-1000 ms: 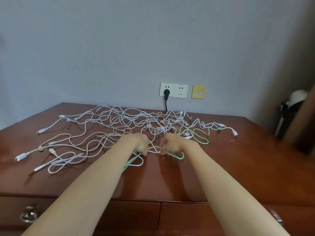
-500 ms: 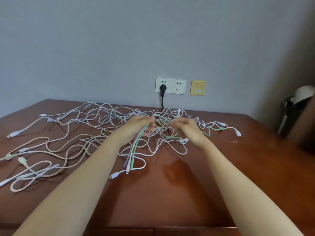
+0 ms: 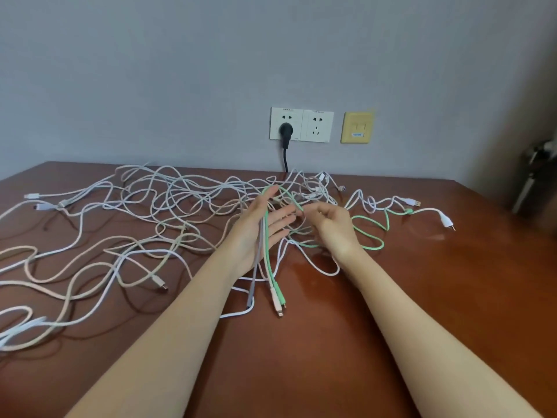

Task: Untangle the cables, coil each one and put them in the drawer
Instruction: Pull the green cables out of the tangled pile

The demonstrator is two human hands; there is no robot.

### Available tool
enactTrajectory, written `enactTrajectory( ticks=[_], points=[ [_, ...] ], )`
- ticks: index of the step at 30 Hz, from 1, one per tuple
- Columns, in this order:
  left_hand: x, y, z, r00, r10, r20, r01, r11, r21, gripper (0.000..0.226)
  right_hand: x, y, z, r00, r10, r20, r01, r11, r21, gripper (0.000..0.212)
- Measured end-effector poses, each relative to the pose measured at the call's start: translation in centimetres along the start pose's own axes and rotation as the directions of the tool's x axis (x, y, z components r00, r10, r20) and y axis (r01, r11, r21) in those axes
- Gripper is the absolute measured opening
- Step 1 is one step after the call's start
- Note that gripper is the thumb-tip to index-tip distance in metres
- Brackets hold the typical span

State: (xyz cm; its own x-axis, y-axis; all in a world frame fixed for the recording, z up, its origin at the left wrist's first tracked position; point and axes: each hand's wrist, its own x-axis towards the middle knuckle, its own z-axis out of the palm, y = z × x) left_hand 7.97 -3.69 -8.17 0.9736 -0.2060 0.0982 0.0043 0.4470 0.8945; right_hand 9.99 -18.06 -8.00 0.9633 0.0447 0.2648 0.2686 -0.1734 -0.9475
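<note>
A tangle of white and beige cables (image 3: pixel 168 206) sprawls over the brown wooden dresser top (image 3: pixel 422 297). A green cable (image 3: pixel 370 220) loops through the right side of the tangle. My left hand (image 3: pixel 253 236) is raised above the pile, palm turned right and fingers straight. The green cable, a white strand and a grey strand drape over it and hang down. Their connector ends (image 3: pixel 278 300) dangle just above the wood. My right hand (image 3: pixel 334 227) is close beside it, fingers curled, pinching the green cable near my left fingertips. No drawer is in view.
Two white wall sockets (image 3: pixel 301 124) sit behind the dresser, with a black plug (image 3: pixel 285 131) whose cord drops behind the back edge. A yellow wall plate (image 3: pixel 357 127) is to their right. A dark metal object (image 3: pixel 533 176) stands past the right edge.
Both hands rose from the dresser top with the green cable. My left hand went from gripping the strands to straight fingers with strands draped over it. The view tilted up, hiding the drawers.
</note>
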Motion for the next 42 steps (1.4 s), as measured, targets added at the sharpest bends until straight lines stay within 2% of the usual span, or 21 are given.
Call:
enactTrajectory(
  ticks=[4, 6, 11, 15, 18, 21, 23, 24, 27, 28, 30, 32, 37, 39, 42],
  points=[
    [0.2, -0.2, -0.1, 1.000, -0.002, 0.008, 0.001, 0.999, 0.054, 0.042, -0.2, 0.5, 1.0, 0.994, -0.107, -0.030, 0.096, 0.963, -0.252, 0.021],
    [0.4, -0.4, -0.3, 1.000, 0.006, 0.021, -0.008, 0.997, 0.082, 0.041, -0.3, 0.6, 1.2, 0.987, -0.160, 0.007, 0.151, 0.919, -0.364, 0.019],
    [0.6, -0.7, -0.3, 0.999, 0.048, 0.023, -0.049, 0.998, 0.037, 0.038, -1.2, 0.5, 1.7, 0.953, -0.207, 0.219, 0.298, 0.763, -0.574, 0.007],
    [0.7, -0.3, -0.8, 0.998, 0.030, -0.055, -0.031, 1.000, -0.006, 0.036, -2.0, 0.0, 2.6, 0.881, -0.236, 0.409, 0.452, 0.674, -0.584, 0.014],
    [0.6, -0.1, -1.1, 0.996, -0.005, -0.090, -0.009, 0.988, -0.155, 0.032, -2.0, -0.3, 2.2, 0.877, -0.169, 0.449, 0.425, 0.707, -0.565, 0.015],
    [1.0, 0.3, -1.5, 0.986, 0.015, -0.164, -0.074, 0.930, -0.359, 0.029, -1.7, -0.4, 1.3, 0.890, -0.091, 0.447, 0.355, 0.753, -0.554, 0.018],
    [1.2, 0.6, -2.0, 0.975, -0.003, -0.223, -0.091, 0.908, -0.408, 0.029, -1.6, -0.5, 0.9, 0.897, -0.094, 0.433, 0.337, 0.778, -0.531, 0.019],
    [1.1, 0.8, -2.2, 0.974, -0.007, -0.228, -0.090, 0.907, -0.412, 0.029, -1.5, -0.6, 0.6, 0.900, -0.093, 0.426, 0.338, 0.766, -0.547, 0.017],
    [1.1, 1.2, -2.9, 0.978, 0.002, -0.208, -0.084, 0.918, -0.387, 0.029, -1.2, -1.0, -1.2, 0.921, -0.133, 0.365, 0.368, 0.600, -0.710, 0.017],
    [1.0, 1.3, -3.1, 0.977, 0.004, -0.214, -0.085, 0.926, -0.369, 0.030, -1.0, -1.2, -2.1, 0.937, -0.153, 0.315, 0.340, 0.612, -0.714, 0.017],
    [1.0, 1.6, -3.3, 0.973, 0.003, -0.231, -0.078, 0.946, -0.316, 0.029, -0.6, -1.3, -3.5, 0.959, -0.183, 0.215, 0.278, 0.741, -0.612, 0.021],
    [1.1, 1.7, -3.2, 0.972, -0.011, -0.233, -0.052, 0.963, -0.266, 0.028, -0.6, -1.5, -3.7, 0.959, -0.214, 0.188, 0.282, 0.807, -0.518, 0.023],
    [1.4, 0.8, -1.6, 0.982, -0.054, -0.183, 0.062, 0.997, 0.040, 0.026, -1.1, -2.2, -1.2, 0.937, -0.281, 0.205, 0.331, 0.901, -0.279, 0.029],
    [1.7, 0.1, -1.3, 0.984, -0.068, -0.162, 0.105, 0.967, 0.231, 0.026, -1.4, -2.6, -0.4, 0.928, -0.319, 0.191, 0.353, 0.918, -0.182, 0.027],
    [0.9, -0.5, -0.2, 0.996, -0.079, -0.041, 0.089, 0.930, 0.357, 0.033, -1.4, -2.6, 0.1, 0.934, -0.322, 0.153, 0.339, 0.935, -0.102, 0.025]
  ],
)
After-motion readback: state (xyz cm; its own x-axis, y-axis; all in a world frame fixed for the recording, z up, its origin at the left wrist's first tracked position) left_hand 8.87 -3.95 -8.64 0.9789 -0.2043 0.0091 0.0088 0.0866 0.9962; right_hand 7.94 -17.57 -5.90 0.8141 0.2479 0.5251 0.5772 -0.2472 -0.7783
